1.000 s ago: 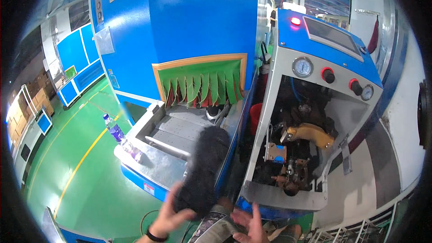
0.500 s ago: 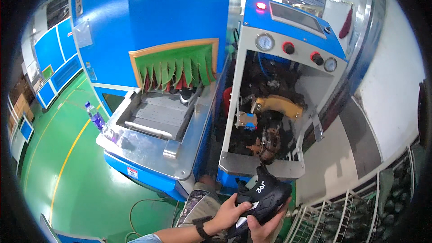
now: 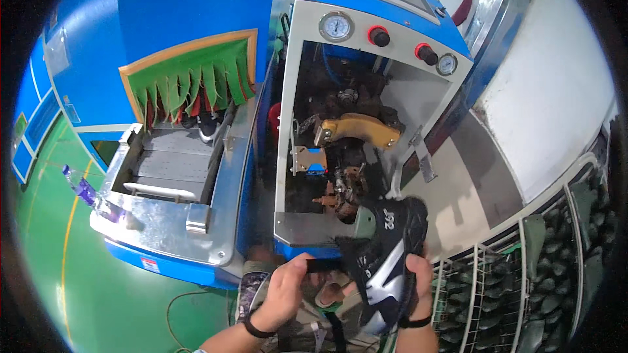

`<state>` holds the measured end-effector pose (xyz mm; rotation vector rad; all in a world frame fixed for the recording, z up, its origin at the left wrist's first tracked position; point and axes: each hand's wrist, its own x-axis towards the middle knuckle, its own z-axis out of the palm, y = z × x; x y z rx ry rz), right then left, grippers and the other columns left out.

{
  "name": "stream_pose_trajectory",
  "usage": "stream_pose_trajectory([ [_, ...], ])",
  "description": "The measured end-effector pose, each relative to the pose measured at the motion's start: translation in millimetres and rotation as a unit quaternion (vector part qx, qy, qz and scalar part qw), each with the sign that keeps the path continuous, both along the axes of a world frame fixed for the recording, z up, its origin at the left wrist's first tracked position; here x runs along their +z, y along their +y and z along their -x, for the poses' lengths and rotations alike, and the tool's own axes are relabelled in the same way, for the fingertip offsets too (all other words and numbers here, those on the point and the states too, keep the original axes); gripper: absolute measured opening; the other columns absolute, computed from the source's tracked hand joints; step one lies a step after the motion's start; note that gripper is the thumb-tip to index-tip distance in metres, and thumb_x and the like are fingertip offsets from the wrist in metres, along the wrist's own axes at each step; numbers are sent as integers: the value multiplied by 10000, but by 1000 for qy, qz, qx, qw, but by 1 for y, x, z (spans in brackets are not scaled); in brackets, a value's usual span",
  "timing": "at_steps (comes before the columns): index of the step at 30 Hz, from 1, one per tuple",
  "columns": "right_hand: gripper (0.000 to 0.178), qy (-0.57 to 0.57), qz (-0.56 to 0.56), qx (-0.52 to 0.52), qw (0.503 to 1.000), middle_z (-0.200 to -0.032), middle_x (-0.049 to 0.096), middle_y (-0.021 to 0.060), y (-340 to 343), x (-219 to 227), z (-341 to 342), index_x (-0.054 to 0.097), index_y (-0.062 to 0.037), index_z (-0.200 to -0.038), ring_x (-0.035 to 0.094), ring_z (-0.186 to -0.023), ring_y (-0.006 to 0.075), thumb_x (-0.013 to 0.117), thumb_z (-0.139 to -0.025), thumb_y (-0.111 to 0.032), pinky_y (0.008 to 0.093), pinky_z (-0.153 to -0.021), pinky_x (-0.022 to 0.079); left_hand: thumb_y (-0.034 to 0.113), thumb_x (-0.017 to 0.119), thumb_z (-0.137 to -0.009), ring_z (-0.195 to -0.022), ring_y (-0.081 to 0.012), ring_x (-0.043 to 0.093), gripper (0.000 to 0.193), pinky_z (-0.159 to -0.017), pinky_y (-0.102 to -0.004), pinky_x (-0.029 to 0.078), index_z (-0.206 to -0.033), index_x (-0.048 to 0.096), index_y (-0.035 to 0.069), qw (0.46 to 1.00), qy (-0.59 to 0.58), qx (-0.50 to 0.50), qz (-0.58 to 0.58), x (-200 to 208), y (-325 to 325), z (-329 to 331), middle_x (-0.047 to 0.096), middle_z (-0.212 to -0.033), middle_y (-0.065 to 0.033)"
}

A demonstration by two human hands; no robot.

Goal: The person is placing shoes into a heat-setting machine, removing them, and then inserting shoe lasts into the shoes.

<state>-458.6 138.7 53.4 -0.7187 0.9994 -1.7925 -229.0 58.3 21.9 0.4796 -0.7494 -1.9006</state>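
A black sneaker upper with white panels is held up in front of the machine's open bay, low in the middle. A grey-green piece, seemingly a shoe last, shows at its collar. My right hand grips the shoe along its right side, thumb on the front. My left hand is closed, pinching the end of a black strap that stretches across to the shoe. Where the strap joins the shoe is blurred.
Ahead stands a blue-and-white machine with gauges, knobs and a yellow curved arm. To its left is a conveyor under a green fringed curtain, with a shoe at the curtain. A bottle and racks of dark lasts flank me.
The shoe has turned and risen toward the machine bay. My left hand has moved off the shoe's body to the left and now pulls a black strap. The view has swung right.
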Motion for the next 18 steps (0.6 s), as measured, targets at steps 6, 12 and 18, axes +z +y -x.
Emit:
stream_pose_trajectory([
  [6, 901, 471, -59, -28, 880, -1413, 535, 178, -87, 121, 14, 316, 62, -1524, 556, -1214, 185, 787, -778, -118, 312, -1060, 415, 323, 554, -1014, -660, -199, 606, 375, -633, -349, 486, -869, 659, -6, 885, -392, -191, 163, -53, -19, -18, 635, -705, -112],
  [12, 844, 558, -200, 24, 805, -1293, 628, 224, -167, 150, 34, 380, 39, -1501, 615, -1144, 211, 774, -793, -197, 300, -998, 451, 367, 577, -993, -730, -355, 648, 381, -674, -424, 504, -938, 675, 3, 832, -445, -285, 166, -77, -13, -5, 647, -785, -210],
  [18, 978, 700, -272, 95, 654, -1294, 573, 361, -204, 140, 19, 249, 28, -1544, 575, -1236, 431, 724, -819, -424, 395, -1035, 439, 401, 557, -993, -813, -412, 655, 401, -701, -441, 514, -983, 664, 15, 820, -433, -294, 232, -114, -11, -9, 657, -811, -227],
])
